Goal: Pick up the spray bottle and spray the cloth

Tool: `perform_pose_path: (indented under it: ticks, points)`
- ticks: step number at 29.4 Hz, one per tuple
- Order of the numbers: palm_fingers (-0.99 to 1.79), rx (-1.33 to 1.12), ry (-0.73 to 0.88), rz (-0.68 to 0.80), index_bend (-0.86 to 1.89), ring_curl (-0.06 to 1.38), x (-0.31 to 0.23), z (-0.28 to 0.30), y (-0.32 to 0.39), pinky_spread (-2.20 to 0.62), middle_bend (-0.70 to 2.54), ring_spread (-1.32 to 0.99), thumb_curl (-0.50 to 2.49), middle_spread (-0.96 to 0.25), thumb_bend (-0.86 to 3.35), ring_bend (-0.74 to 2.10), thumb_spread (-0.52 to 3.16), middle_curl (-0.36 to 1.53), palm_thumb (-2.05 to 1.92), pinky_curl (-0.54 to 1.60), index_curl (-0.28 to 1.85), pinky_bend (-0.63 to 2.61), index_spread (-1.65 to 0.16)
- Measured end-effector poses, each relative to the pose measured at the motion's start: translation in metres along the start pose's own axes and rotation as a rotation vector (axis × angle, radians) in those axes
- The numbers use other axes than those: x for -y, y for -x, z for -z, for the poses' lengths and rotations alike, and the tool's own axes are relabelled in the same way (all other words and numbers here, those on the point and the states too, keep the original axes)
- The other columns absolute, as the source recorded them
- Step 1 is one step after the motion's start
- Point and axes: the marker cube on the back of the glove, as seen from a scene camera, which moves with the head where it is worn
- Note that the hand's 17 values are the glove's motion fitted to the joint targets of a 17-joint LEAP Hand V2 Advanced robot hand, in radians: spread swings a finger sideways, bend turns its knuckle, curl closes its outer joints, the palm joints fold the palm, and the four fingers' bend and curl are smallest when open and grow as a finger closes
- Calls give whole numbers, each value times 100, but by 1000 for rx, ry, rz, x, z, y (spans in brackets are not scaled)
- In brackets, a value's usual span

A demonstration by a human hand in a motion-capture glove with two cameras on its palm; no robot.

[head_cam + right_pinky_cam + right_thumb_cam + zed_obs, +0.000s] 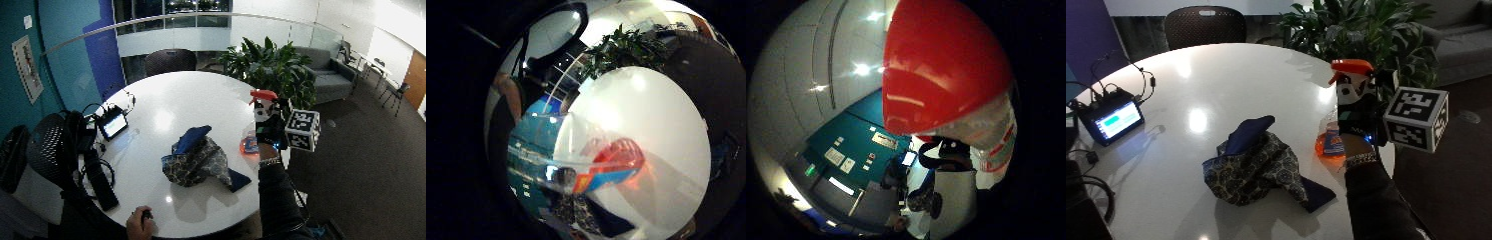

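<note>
Near the table's [1199, 90] right edge, the gloved right hand [1359, 122] is grasping the spray bottle [1333, 142] upright, lifted off the surface with its orange head [1351, 67] topmost, while the crumpled patterned cloth [1259, 165] is lying just beside it toward the middle.

An office lounge or meeting area: a round white worktop [200, 100] stands on dark carpet, with a dark mesh chair [170, 60] behind it and a large leafy potted plant [273, 67] just beside it. Beyond the plant sits a grey sofa [331, 75]. Behind the chair, a glass balustrade [200, 30] fronts teal and blue walls.
</note>
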Motion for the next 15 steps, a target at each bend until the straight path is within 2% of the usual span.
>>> perform_pose_path:
  ticks: [4,8,15]
  points:
    - [118,11,-120,78,29,40,4,-4,2,7,41,-12,39,-17,2,47,99,46,84,23,39,13,-26]
    - [144,-26,-246,187,18,43,11,-5,8,-11,40,-15,41,-18,-2,58,97,47,82,31,40,38,-26]
    - [147,-18,-255,249,18,48,24,-4,17,-20,50,-16,45,-20,-2,71,97,51,81,39,42,53,-26]
